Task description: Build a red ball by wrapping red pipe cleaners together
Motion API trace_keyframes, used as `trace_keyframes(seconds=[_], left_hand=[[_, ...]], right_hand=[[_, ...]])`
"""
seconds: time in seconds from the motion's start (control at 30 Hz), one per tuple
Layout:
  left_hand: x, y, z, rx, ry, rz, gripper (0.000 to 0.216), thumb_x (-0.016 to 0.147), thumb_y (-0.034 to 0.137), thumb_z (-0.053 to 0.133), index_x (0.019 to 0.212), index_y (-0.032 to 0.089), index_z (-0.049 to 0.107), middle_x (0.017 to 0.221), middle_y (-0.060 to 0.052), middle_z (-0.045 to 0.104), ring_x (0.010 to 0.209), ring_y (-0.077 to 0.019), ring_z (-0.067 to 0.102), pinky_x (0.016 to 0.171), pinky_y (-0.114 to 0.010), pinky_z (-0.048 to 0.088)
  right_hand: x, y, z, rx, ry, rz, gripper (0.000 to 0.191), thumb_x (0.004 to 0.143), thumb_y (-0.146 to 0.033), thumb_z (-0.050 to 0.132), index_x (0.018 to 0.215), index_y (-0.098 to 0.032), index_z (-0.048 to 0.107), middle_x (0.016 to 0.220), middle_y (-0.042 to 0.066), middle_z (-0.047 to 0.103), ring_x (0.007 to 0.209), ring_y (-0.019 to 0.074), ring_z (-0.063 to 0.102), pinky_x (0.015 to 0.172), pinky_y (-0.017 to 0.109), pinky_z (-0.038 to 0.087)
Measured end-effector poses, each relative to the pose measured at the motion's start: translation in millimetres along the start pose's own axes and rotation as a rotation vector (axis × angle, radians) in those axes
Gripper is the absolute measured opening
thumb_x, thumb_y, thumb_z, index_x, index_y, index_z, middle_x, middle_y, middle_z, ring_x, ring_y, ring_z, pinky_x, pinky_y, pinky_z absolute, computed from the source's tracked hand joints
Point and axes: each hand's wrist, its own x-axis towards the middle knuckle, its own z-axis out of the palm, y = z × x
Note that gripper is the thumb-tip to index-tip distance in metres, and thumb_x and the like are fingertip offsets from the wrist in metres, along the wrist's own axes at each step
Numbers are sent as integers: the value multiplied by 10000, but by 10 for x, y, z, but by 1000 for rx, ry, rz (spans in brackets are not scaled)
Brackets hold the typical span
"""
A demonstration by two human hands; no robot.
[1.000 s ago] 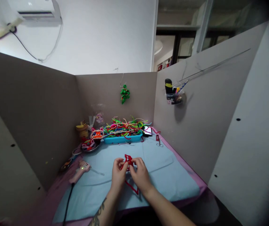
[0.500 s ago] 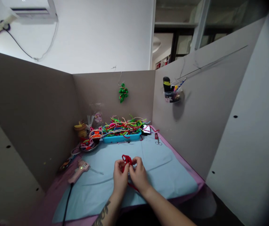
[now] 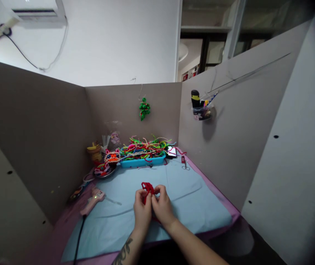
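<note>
Both of my hands meet over the light blue mat and pinch a twisted red pipe cleaner shape. My left hand grips its left side with closed fingers. My right hand grips the right side, thumb and fingers pressed together. A looped red bundle sticks up above my fingertips. The lower red strand is mostly hidden between my palms.
A turquoise tray piled with coloured pipe cleaners stands at the back. Left of it are finished pipe cleaner figures and a dish. A pink glue gun with a black cord lies left. Small scissors and a phone lie back right. Cardboard walls enclose the desk.
My hands have closed in on each other and the red shape has been squeezed into a tighter bundle. The loose red tail seen below my hands earlier is now mostly hidden.
</note>
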Motion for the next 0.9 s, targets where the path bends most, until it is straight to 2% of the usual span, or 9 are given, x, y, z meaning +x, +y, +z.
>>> trace_keyframes(seconds=[0.37, 0.5, 0.63, 0.7, 0.8, 0.9], left_hand=[[11, -5, -1, -37, 36, -34, 165, 728, 279, 680, 785, 216, 538, 735, 8, 569, 718, -179, 571, 699, -281, 453], [28, -100, -42, -91, 66, -52, 223, 715, 294, 709, 825, 210, 534, 772, 11, 561, 738, -160, 574, 715, -268, 460], [22, -217, -75, -172, 95, -72, 284, 708, 332, 730, 868, 215, 526, 824, 18, 554, 771, -135, 580, 732, -244, 468], [34, -241, -87, -246, 100, -128, 324, 697, 343, 742, 888, 222, 511, 814, 31, 554, 747, -121, 589, 713, -233, 474], [102, -206, -117, -431, 115, -302, 393, 685, 335, 753, 944, 236, 476, 766, 46, 584, 666, -111, 610, 654, -227, 484], [213, -125, -164, -615, 179, -432, 390, 689, 254, 745, 959, 240, 463, 788, 19, 647, 670, -125, 650, 649, -241, 508]], right_hand=[[28, 10, 9, 75, 9, 34, 144, 789, -185, 500, 919, -236, 463, 828, 5, 581, 764, 185, 599, 659, 306, 497], [73, 2, -35, 189, -51, 73, 222, 762, -176, 525, 971, -223, 468, 860, 20, 616, 800, 183, 626, 658, 291, 509], [38, -21, -55, 210, -41, 60, 254, 752, -165, 541, 995, -215, 488, 878, 26, 629, 814, 182, 628, 694, 298, 516], [19, -26, -70, 182, -28, 21, 226, 764, -174, 546, 984, -214, 510, 898, 28, 627, 837, 183, 618, 743, 313, 510], [34, 9, -117, 186, -24, -26, 134, 827, -206, 498, 952, -209, 547, 903, 36, 622, 848, 179, 603, 757, 308, 502], [69, 81, -173, 216, -83, -50, 151, 853, -194, 449, 890, -200, 596, 861, 40, 626, 814, 175, 601, 741, 299, 502]])
